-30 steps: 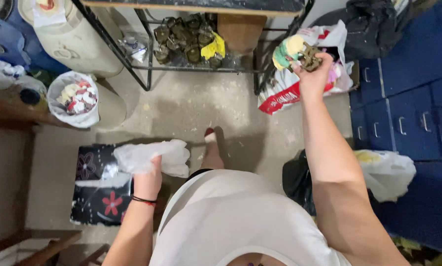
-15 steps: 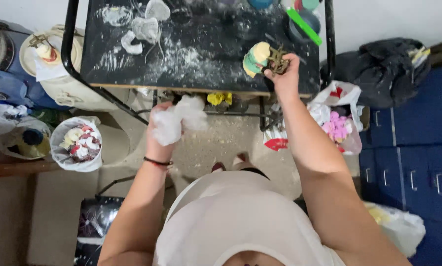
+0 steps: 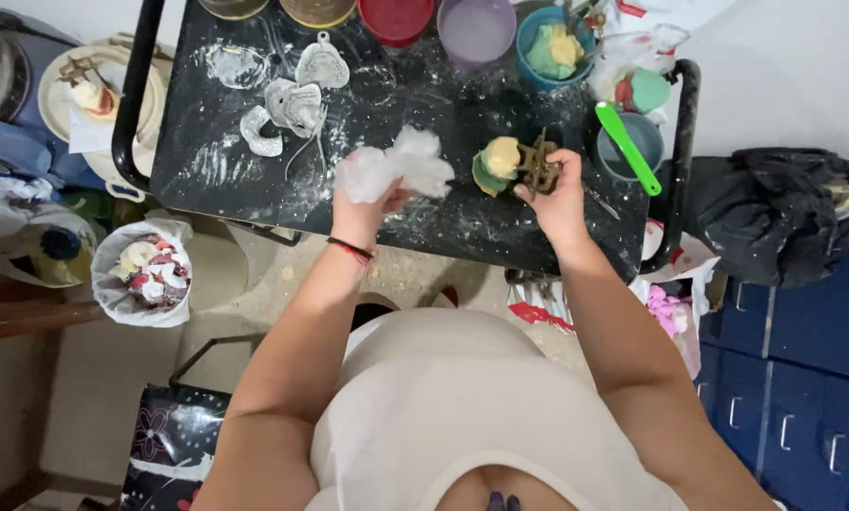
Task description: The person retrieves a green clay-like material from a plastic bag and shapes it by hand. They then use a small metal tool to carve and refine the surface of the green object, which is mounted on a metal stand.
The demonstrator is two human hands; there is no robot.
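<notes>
Moved since half a second ago: both hands further over the black cart top (image 3: 207, 180), now larger in view. Yellow lump in a green bowl-shaped mould (image 3: 496, 163) at centre, a brass-coloured metal frame (image 3: 539, 167) touching it at 3 o'clock. Right hand (image 3: 562, 194) closed around that frame, fingers curled tight. Left hand (image 3: 368, 203) at 9 o'clock of the mould, pinched shut on a crumpled white plastic bag (image 3: 391, 168). Top dusted with white powder; grey tray-like pieces (image 3: 292, 102) at 10 o'clock, coloured bowls (image 3: 477, 26) along 12 o'clock, green spatula (image 3: 625, 147) at 2 o'clock. Beyond: waste bag (image 3: 145, 274) at 8 o'clock, blue drawers (image 3: 794, 378) at 4 o'clock. Top bowls cut off; frame's exact shape hard to make out.
</notes>
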